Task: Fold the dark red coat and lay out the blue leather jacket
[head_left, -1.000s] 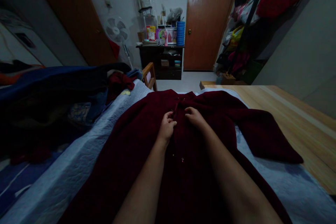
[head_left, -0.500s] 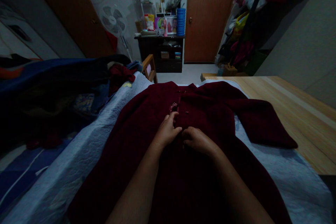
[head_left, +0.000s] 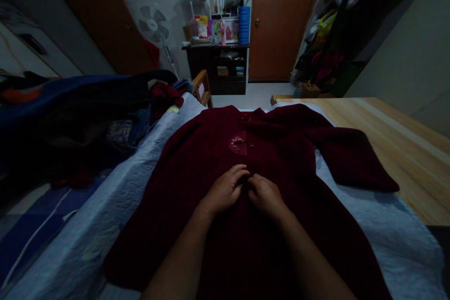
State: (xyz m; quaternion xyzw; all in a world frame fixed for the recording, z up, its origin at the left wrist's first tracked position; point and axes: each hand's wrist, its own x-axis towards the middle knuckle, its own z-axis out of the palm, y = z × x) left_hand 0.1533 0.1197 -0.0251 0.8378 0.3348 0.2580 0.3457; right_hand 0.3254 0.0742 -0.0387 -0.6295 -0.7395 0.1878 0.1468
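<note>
A dark red long-sleeved coat (head_left: 281,168) lies spread face up, its collar at the far end and one sleeve stretched out to the right. Along its middle runs the front opening, with small shiny fastenings and a pale embroidered patch (head_left: 238,143) near the chest. Below that patch, my left hand (head_left: 225,191) is closed with bent fingers on the cloth at the opening. My right hand (head_left: 266,195) meets it from the other side, its curled fingers also on the coat front. Both sets of fingertips almost touch, and they hide whatever fastening lies between them.
Under the coat is a light blue quilted cover (head_left: 147,168). A heap of dark clothes (head_left: 87,126) lies to the left, and a bare wooden board (head_left: 397,145) to the right. Farther back are a fan (head_left: 154,23), a black cabinet (head_left: 197,63) and a wooden door (head_left: 272,23).
Both hands have moved down the coat front, toward me, uncovering the embroidered patch. My left hand has left the flap edge beside that patch, which now lies flat.
</note>
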